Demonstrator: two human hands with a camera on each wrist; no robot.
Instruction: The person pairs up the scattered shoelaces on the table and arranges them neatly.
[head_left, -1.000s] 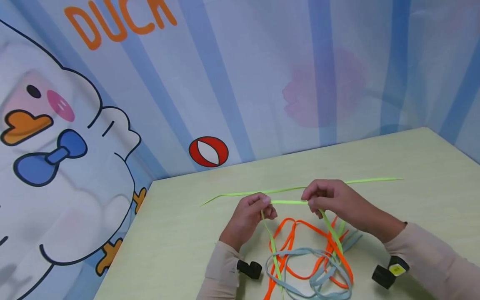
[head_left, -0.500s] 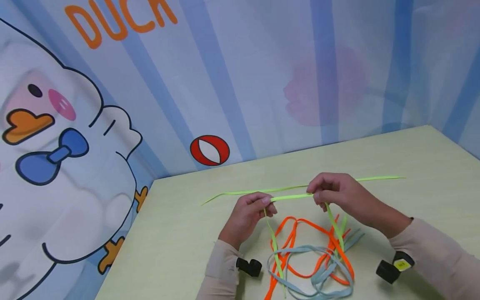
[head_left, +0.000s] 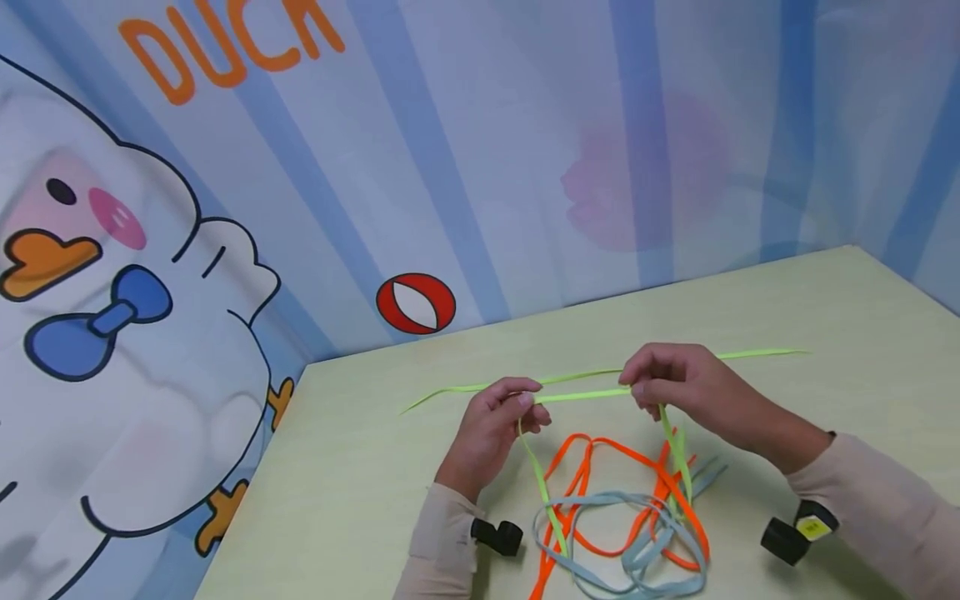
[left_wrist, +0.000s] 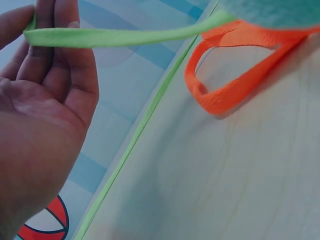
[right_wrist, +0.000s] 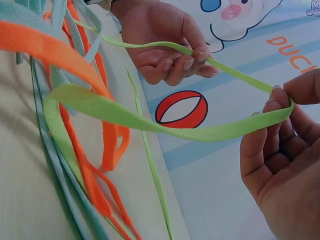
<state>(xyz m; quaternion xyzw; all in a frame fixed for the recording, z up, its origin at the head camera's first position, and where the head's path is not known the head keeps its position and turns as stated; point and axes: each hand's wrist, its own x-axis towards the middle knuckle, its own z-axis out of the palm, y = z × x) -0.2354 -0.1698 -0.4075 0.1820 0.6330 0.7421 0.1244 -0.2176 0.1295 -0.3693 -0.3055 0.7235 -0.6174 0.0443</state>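
Between my two hands a flat neon-green shoelace [head_left: 581,395] is stretched nearly level above the table. My left hand [head_left: 491,429] pinches it between thumb and fingers; its loose end hangs down toward the pile. To the right, my right hand [head_left: 686,387] pinches the same lace, and the other end drops from the fingers, as the right wrist view also shows with the lace [right_wrist: 200,132] looping down. Below the hands lie tangled orange laces [head_left: 622,446] and grey-blue laces [head_left: 600,502]. Behind the hands, a second neon-green lace [head_left: 761,353] lies straight across the table, partly hidden by the right hand.
The pale wooden table [head_left: 337,467] meets a blue striped backdrop [head_left: 510,167] printed with a duck and a red-and-white ball [head_left: 416,303]. Black wrist-worn devices sit at the left sleeve [head_left: 498,537] and at the right sleeve [head_left: 798,533].
My right hand has shifted slightly right and up, so the span of green lace between the hands is longer. The left hand has stayed almost in place.
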